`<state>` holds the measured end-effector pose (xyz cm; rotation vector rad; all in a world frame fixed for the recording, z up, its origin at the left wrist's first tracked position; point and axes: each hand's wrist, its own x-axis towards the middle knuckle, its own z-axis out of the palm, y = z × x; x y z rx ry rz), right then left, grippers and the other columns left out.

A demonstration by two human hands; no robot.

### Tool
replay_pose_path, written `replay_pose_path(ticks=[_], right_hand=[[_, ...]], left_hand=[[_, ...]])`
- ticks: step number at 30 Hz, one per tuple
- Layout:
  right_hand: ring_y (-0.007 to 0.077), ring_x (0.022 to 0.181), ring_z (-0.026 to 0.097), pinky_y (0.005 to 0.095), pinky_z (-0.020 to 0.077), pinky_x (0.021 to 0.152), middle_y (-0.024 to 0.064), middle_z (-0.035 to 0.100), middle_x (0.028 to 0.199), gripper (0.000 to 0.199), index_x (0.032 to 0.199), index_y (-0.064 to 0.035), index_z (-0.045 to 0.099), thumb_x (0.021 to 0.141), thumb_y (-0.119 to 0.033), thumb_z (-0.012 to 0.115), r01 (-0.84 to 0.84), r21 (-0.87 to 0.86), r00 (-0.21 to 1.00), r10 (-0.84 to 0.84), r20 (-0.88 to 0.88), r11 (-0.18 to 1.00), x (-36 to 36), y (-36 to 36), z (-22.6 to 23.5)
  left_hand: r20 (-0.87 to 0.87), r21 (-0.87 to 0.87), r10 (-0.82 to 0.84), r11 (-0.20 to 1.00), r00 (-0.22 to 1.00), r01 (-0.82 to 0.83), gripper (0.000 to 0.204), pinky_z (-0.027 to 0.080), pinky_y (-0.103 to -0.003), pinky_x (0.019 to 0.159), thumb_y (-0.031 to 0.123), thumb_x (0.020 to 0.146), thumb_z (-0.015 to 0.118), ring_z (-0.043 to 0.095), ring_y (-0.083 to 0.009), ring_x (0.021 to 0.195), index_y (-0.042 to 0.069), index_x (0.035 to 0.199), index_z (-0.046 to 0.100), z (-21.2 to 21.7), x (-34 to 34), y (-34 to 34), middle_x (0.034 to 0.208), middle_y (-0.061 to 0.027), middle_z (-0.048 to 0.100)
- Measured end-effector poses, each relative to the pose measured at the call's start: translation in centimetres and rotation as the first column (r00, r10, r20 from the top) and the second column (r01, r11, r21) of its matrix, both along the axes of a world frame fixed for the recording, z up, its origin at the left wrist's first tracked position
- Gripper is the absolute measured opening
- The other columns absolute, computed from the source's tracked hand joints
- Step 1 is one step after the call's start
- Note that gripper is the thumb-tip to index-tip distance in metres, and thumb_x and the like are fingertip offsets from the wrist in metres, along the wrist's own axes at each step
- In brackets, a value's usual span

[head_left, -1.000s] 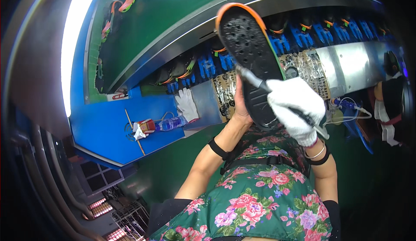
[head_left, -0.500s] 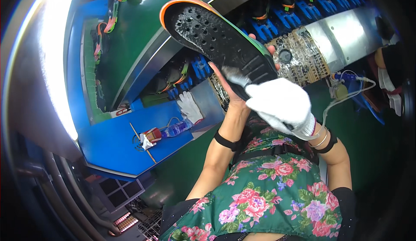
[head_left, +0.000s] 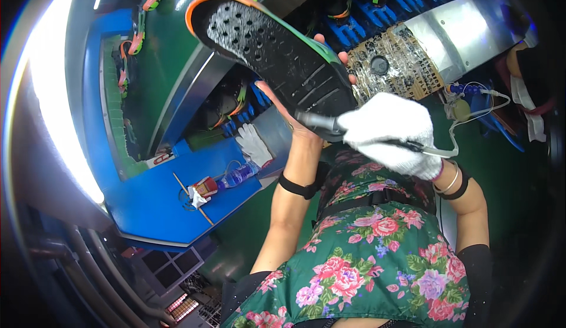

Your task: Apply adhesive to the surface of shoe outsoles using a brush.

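My bare left hand [head_left: 302, 128] grips a long shoe sole [head_left: 277, 53] from beneath, its thumb along one edge and fingertips showing over the other. The sole is black with an orange and green rim. Small holes cover its far end, which has a whitish wet sheen; grooves cross the nearer end. In a white knit glove, my right hand [head_left: 392, 136] closes around a brush [head_left: 321, 121] with a thin hose [head_left: 453, 142] running back from it. The brush's tip lies at the sole's near end, beside my left palm.
On the blue table [head_left: 153, 204] at left are a white glove [head_left: 253, 145], a plastic bottle [head_left: 236, 176] and a red container [head_left: 204, 186] beside a thin stick. Blue holders [head_left: 407, 9] carry shoes behind taped cardboard [head_left: 398, 62]. Orange-and-green shoe pieces [head_left: 138, 40] line the green belt.
The sole and my left hand have shifted left in the picture. The brush has moved toward the sole's near left edge, and my gloved hand has turned so the hose shows more.
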<state>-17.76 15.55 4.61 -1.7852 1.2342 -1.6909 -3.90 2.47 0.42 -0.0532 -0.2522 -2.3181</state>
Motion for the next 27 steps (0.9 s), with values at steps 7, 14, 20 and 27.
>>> replay_pose_path(ticks=[7, 14, 20, 27], right_hand=[[0.0264, 0.087, 0.074, 0.0357, 0.0587, 0.076, 0.0093, 0.078, 0.105, 0.025, 0.102, -0.0111, 0.080, 0.077, -0.004, 0.081, -0.251, 0.073, 0.968, 0.250, 0.015, 0.965, -0.4, 0.2, -0.9], [0.0244, 0.088, 0.072, 0.0340, 0.0579, 0.073, 0.0082, 0.077, 0.112, 0.038, 0.116, -0.0131, 0.077, 0.079, -0.007, 0.078, -0.218, 0.030, 0.934, 0.218, -0.285, 0.975, 0.9, 1.1, -1.3], [0.0230, 0.088, 0.074, 0.0344, 0.0589, 0.073, 0.0083, 0.078, 0.106, 0.027, 0.106, -0.0102, 0.079, 0.079, -0.006, 0.081, -0.189, 0.066, 0.963, 0.198, -0.183, 0.980, -0.4, 0.3, 0.2], [0.0257, 0.091, 0.075, 0.0361, 0.0595, 0.075, 0.0101, 0.078, 0.102, 0.024, 0.100, -0.0124, 0.080, 0.078, -0.003, 0.080, -0.325, 0.093, 0.919, 0.338, -0.203, 0.941, 0.0, 0.5, -0.4]], left_hand=[[0.109, -0.057, -0.185, 0.980, 0.977, 0.192, 0.112, 0.056, -0.064, 0.096, 0.084, 0.084, 0.056, 0.053, -0.0518, 0.126, 0.009, 0.162, 0.026, -0.5, 1.7, -1.6, 0.161, -0.0212, 0.033], [0.101, -0.047, -0.305, 0.949, 0.947, 0.311, 0.117, 0.057, -0.059, 0.095, 0.085, 0.082, 0.057, 0.058, -0.0530, 0.119, 0.006, 0.162, 0.025, -1.2, 2.4, -2.3, 0.158, -0.0307, 0.032], [0.483, -0.075, -0.344, 0.900, 0.805, 0.429, 0.112, 0.052, -0.062, 0.102, 0.082, 0.085, 0.056, 0.052, -0.0535, 0.131, 0.007, 0.162, 0.026, -1.0, 3.7, -2.2, 0.158, -0.0365, 0.031], [0.614, -0.056, -0.333, 0.886, 0.716, 0.460, 0.089, 0.039, -0.069, 0.113, 0.068, 0.097, 0.046, 0.047, -0.0465, 0.141, 0.009, 0.162, 0.030, -1.3, 4.1, -3.5, 0.162, -0.0252, 0.035]])
